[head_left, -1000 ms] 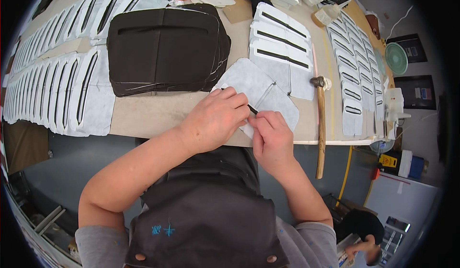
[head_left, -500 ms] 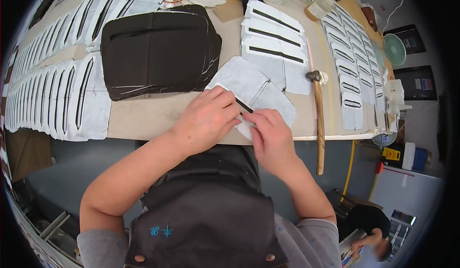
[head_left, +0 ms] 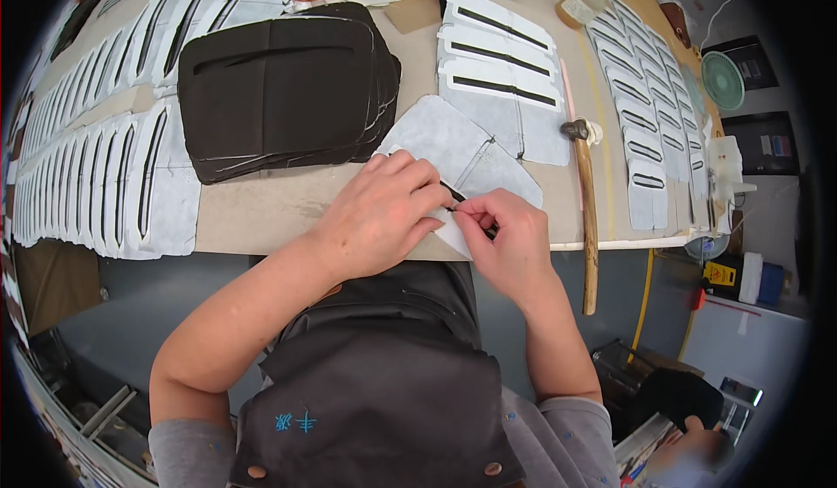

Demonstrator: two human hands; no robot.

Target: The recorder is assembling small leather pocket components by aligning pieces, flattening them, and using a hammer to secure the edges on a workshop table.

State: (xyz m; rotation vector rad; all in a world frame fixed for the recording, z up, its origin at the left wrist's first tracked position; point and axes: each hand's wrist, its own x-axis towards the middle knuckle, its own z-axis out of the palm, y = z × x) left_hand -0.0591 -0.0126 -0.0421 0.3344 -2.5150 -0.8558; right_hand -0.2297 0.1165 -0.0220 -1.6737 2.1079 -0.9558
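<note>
A light grey panel (head_left: 442, 129) with a black slot strip (head_left: 454, 191) lies askew at the table's front edge. My left hand (head_left: 384, 204) rests over the panel's left part, its bent fingers and thumb closed at the strip. Close beside it, my right hand (head_left: 507, 239) pinches the black strip between thumb and forefinger. Both hands hide much of the strip and the panel's near corner, part of which shows white between them. Left of the panel sits a stack of black panels (head_left: 270, 95), the top one slit near its upper edge.
Rows of slotted grey panels lie at left (head_left: 179, 183) and right (head_left: 643, 200); several more (head_left: 545, 126) lie behind my hands. A wooden-handled hammer (head_left: 584, 218) overhangs the front edge. A bottle (head_left: 580, 6) stands at the back. Another person (head_left: 680, 401) is at lower right.
My right hand has turned and tightened into a pinch, its fingers more curled. The left hand stays nearly in place. The whole view has shifted slightly.
</note>
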